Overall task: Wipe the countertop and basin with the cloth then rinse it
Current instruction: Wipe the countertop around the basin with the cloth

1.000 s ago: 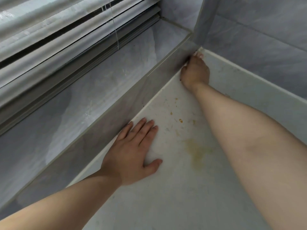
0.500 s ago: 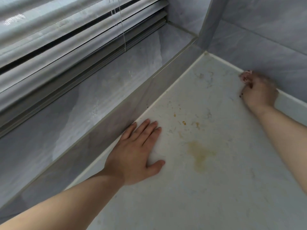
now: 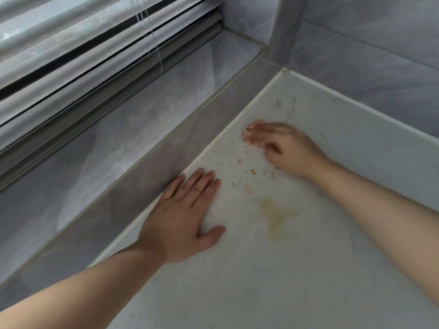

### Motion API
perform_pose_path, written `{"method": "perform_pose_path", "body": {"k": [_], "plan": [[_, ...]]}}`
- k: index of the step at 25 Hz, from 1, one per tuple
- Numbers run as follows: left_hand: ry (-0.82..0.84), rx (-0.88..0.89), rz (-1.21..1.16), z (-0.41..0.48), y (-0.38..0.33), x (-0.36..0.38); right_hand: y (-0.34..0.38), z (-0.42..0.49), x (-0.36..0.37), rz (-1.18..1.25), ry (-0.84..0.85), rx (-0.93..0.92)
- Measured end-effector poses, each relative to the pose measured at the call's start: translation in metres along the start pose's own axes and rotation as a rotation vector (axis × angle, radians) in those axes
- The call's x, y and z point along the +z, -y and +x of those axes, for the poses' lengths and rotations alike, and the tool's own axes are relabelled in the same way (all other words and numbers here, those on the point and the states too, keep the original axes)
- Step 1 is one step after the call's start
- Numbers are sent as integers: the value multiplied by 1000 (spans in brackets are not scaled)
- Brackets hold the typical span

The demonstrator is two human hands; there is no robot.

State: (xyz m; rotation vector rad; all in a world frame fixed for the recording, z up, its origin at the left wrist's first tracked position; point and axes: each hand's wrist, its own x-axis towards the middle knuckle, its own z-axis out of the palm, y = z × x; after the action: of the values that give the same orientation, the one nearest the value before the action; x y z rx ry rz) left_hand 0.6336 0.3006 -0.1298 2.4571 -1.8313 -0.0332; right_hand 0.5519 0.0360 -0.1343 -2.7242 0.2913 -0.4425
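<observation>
Wiping of the countertop (image 3: 273, 281) is judged to be in hand. The left hand (image 3: 183, 217) is laid flat, fingers together, at its window-side edge; the right hand (image 3: 282, 148), blurred towards the far corner, is seen with fingers curled. No cloth can be made out, so whether one is gripped cannot be told. The stain (image 3: 275, 217) is to be wiped next; the basin is unseen

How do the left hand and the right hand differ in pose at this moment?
The left hand lies flat, fingers straight; the right hand has bent fingers. The left hand looks sharp; the right hand is blurred. Both are on the stained countertop, with no cloth visible.
</observation>
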Motion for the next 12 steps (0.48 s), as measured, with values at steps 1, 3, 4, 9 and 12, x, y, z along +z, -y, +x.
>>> {"method": "perform_pose_path", "body": {"k": [1,3,4,9,12], "plan": [[3,0,-2,0,0,0,-11,3,-3,-98,-62,36],[4,-7,4,0,0,0,-45,30,-12,-285,-102,320],[5,-4,9,0,0,1,-58,47,-15,-296,-52,496],[-2,-1,2,0,2,2,-18,82,14,-184,-5,522],[-20,4,-2,0,1,2,27,40,24,-91,50,259]]}}
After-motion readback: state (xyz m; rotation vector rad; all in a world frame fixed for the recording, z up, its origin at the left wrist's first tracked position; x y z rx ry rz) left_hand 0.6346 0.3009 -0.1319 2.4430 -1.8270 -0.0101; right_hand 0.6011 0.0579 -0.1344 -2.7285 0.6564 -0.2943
